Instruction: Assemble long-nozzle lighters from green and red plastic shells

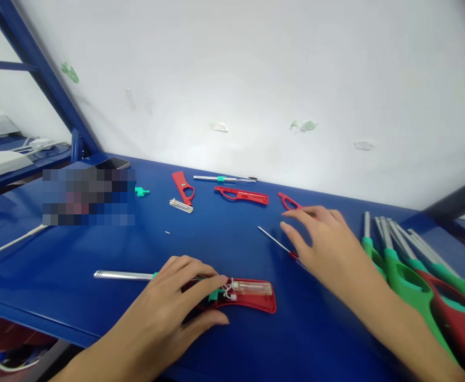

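My left hand [177, 307] lies over an opened gas lighter, its fingers across the middle and the thumb along the near side. The lighter's red half-shell [262, 305] holds a clear fuel tank [252, 288], thin white wires and a green trigger [215, 296]; its metal tube [123, 275] points left. My right hand [326, 241] is raised on the right with thumb and forefinger apart. Just beyond its fingertips lies a red shell half [290, 202], partly hidden by the hand. Beside the right thumb, a thin screwdriver [274, 239] lies with its handle partly covered.
Along the back lie another red shell half [242, 195], a red handle piece [181, 185], a clear tank [181, 206] and a metal tube [212, 179]. A green trigger [141, 191] and phone [115, 164] are left. Several assembled lighters [410, 281] crowd the right. A white wall rises behind.
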A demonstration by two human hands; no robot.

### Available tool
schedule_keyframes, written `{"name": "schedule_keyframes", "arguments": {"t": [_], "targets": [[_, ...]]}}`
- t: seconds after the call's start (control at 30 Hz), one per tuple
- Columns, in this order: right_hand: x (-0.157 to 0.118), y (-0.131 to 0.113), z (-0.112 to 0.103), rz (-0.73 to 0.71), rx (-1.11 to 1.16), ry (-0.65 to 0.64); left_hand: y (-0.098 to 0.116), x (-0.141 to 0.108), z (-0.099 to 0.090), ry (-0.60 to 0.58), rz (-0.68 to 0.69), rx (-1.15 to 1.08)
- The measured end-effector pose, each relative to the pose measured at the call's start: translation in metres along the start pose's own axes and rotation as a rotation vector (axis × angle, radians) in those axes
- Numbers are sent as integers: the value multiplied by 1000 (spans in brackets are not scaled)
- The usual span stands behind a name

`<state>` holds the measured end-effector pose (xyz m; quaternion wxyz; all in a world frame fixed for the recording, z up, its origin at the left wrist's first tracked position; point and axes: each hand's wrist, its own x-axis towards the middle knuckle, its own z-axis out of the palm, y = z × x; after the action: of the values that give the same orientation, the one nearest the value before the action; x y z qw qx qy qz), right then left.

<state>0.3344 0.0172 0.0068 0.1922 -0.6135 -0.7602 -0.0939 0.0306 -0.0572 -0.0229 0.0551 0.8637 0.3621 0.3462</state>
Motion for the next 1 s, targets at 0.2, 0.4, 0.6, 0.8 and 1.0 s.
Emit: {"name": "schedule_keyframes", "arguments": {"t": [0.2,0.4,0.6,0.8,1.0], "targets": [[0,16,23,111,-206,-137,3,0,-2,26,0,38],[8,13,5,129,-261,-245,3,3,-3,32,-6,35],[10,15,-3,205,-275,-340,1,0,-1,-3,-30,-16],[6,24,0,152,-245,-308,2,3,-3,-4,-24,-34],[-2,23,9,60,-223,-208,3,5,-4,-8,-15,-24]]}}
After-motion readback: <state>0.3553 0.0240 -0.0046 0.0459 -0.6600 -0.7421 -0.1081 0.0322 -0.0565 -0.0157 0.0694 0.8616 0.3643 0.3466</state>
